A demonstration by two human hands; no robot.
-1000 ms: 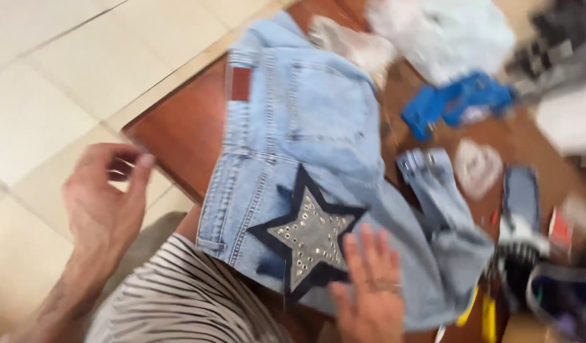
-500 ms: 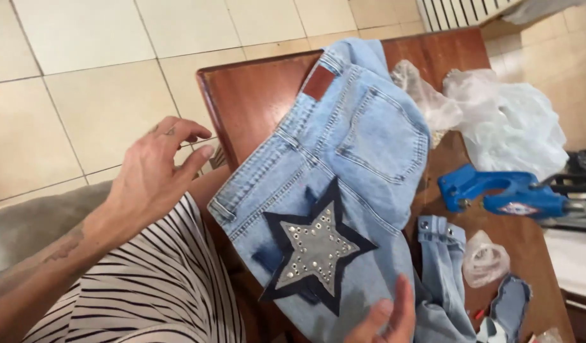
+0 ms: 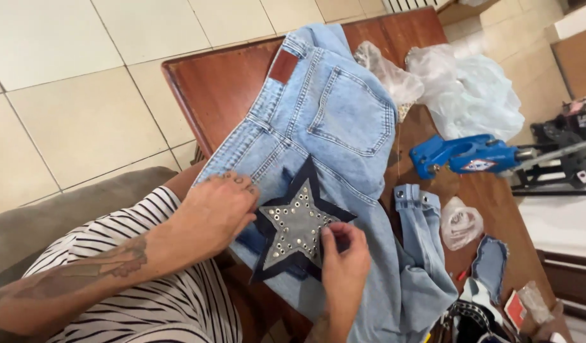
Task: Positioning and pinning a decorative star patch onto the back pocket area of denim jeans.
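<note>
The left hand (image 3: 215,213) presses flat, fingers curled, on the light blue denim jeans (image 3: 331,133) spread over the reddish wooden table (image 3: 220,82). The right hand (image 3: 344,260) pinches the edge of the studded grey star patch (image 3: 294,227); keeping the cloth taut should help.

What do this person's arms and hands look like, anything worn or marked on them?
Both hands are bare, no gloves. The left hand has small dark tattoo marks across the knuckles, and the left forearm carries a larger dark tattoo. No sleeve covers that forearm; a black-and-white striped garment shows below it. The right hand shows no rings or marks.
</note>
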